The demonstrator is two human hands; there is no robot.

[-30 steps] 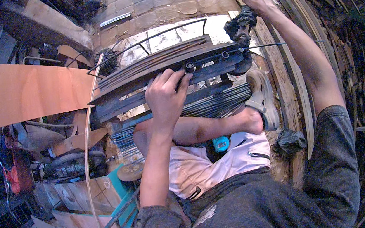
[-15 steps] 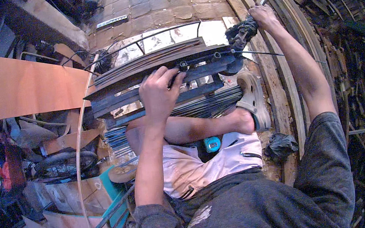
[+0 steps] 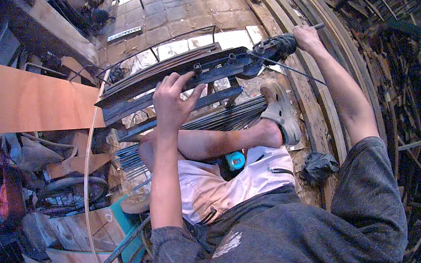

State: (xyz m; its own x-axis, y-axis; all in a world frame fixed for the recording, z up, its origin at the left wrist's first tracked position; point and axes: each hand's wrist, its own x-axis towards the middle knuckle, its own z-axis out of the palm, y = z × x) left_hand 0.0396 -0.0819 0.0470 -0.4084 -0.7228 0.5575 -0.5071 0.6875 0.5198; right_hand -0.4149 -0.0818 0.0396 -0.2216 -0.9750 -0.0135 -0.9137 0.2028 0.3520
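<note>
A dark metal bench frame [image 3: 138,99] with long rails lies crosswise in front of my legs. My left hand [image 3: 169,97] is at the near rail, thumb and index finger spread; nothing shows between them, though the other fingertips are partly hidden. At the frame's right end is a lever [image 3: 319,26], wrapped in black material along its thicker part. My right hand [image 3: 307,39] is closed around its outer end, arm stretched forward. A thin dark rod [image 3: 295,71] runs from beside the lever's pivot, slanting down toward my right forearm.
Many thin rods [image 3: 239,111] lie beneath the frame, near my sandal [image 3: 281,115]. A turquoise tape measure [image 3: 235,160] sits between my legs. Long timber planks [image 3: 317,102] line the right, by a black plastic bag [image 3: 320,167]. An orange-brown board [image 3: 32,95] stands left.
My right hand has swung the lever clockwise, toward me. The rod's free end now slants downward more steeply. My left thumb and index finger have spread farther apart.
</note>
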